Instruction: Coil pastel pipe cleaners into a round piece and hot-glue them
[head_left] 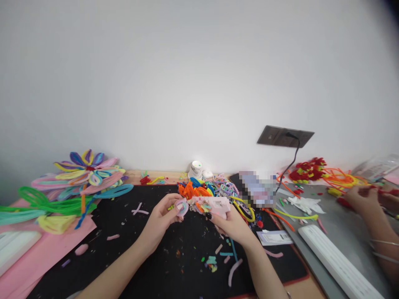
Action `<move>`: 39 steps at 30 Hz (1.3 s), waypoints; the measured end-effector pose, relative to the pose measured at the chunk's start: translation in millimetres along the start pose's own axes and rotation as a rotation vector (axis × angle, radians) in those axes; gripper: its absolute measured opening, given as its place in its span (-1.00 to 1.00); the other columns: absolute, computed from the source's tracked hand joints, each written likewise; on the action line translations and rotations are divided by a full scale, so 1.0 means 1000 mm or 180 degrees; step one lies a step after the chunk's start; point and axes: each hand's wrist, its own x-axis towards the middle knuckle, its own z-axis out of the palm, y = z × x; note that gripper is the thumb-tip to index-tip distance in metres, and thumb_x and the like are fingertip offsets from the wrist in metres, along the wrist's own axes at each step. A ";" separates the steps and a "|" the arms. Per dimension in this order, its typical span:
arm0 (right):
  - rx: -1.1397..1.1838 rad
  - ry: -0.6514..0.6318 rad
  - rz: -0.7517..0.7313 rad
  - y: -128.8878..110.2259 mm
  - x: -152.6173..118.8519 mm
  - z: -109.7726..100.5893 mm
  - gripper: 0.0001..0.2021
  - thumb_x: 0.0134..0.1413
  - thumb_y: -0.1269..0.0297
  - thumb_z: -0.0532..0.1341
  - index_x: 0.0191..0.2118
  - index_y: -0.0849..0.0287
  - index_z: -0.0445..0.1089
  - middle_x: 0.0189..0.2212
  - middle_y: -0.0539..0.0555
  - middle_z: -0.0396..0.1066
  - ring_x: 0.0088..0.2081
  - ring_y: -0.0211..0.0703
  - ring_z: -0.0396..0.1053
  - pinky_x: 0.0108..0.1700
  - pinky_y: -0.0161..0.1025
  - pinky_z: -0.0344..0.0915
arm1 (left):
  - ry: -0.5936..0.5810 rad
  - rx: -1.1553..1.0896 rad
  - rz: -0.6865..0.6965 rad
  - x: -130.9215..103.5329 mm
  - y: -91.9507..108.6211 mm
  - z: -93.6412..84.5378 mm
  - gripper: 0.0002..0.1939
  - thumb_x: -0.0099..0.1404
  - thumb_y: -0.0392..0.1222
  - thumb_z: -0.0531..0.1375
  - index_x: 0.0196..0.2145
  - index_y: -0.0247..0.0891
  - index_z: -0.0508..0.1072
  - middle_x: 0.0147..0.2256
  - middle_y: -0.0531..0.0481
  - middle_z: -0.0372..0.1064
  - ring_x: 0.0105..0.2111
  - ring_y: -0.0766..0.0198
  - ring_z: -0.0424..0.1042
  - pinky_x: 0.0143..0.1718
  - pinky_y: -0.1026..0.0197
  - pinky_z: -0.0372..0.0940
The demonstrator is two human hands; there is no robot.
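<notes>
My left hand [162,218] pinches a small looped pipe-cleaner petal [182,206], pink with a pale core, above the black mat [131,249]. My right hand [230,224] grips a pale pink glue gun [215,204] smeared with coloured fluff, its nozzle end pointing left and touching the petal. Both hands meet over the middle of the mat. Just behind them lies a heap of orange, blue and purple pipe-cleaner pieces [202,189].
Finished pipe-cleaner flowers [84,172] and green loops [40,201] lie at left on pink paper [34,257]. Cut scraps litter the mat. A co-worker's hands [370,197] work at right on a grey board, by red and orange pieces [311,168]. A wall socket [285,136] holds a cord.
</notes>
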 end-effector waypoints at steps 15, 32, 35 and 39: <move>0.0159 -0.0076 -0.0055 0.006 0.002 -0.001 -0.92 0.03 0.32 0.22 -0.34 0.19 0.33 -0.67 -0.17 0.07 -0.68 -0.41 -0.03 -0.65 -0.42 -0.04 | 0.0122 0.0444 0.0079 0.003 -0.004 -0.001 -0.62 0.09 -0.05 0.34 -0.18 -0.20 0.35 -0.39 0.09 0.45 -0.52 0.36 0.39 -0.46 0.27 0.35; 0.0130 -0.0146 -0.0066 0.005 0.002 0.000 -0.89 0.06 0.28 0.21 -0.30 0.20 0.33 -0.67 -0.17 0.09 -0.67 -0.40 -0.01 -0.65 -0.43 -0.03 | 0.0214 0.0756 0.0220 0.001 0.003 0.001 -0.69 0.06 -0.02 0.34 -0.32 -0.28 0.47 -0.43 0.06 0.46 -0.54 0.36 0.37 -0.45 0.27 0.35; 0.0094 -0.0143 -0.0063 0.004 0.001 0.000 -0.89 0.05 0.29 0.20 -0.29 0.20 0.34 -0.68 -0.17 0.09 -0.67 -0.40 -0.01 -0.65 -0.43 -0.03 | 0.0232 0.0781 0.0246 0.000 0.003 0.001 -0.70 0.05 -0.02 0.34 -0.34 -0.28 0.47 -0.44 0.05 0.46 -0.55 0.34 0.38 -0.45 0.24 0.35; 0.0089 -0.0103 0.0001 0.002 0.000 0.000 -0.93 0.03 0.33 0.20 -0.33 0.19 0.33 -0.69 -0.17 0.08 -0.68 -0.41 -0.02 -0.65 -0.42 -0.04 | 0.0233 0.0799 0.0272 0.001 0.004 0.002 -0.72 0.05 -0.03 0.35 -0.36 -0.27 0.48 -0.43 0.04 0.47 -0.55 0.33 0.38 -0.45 0.23 0.35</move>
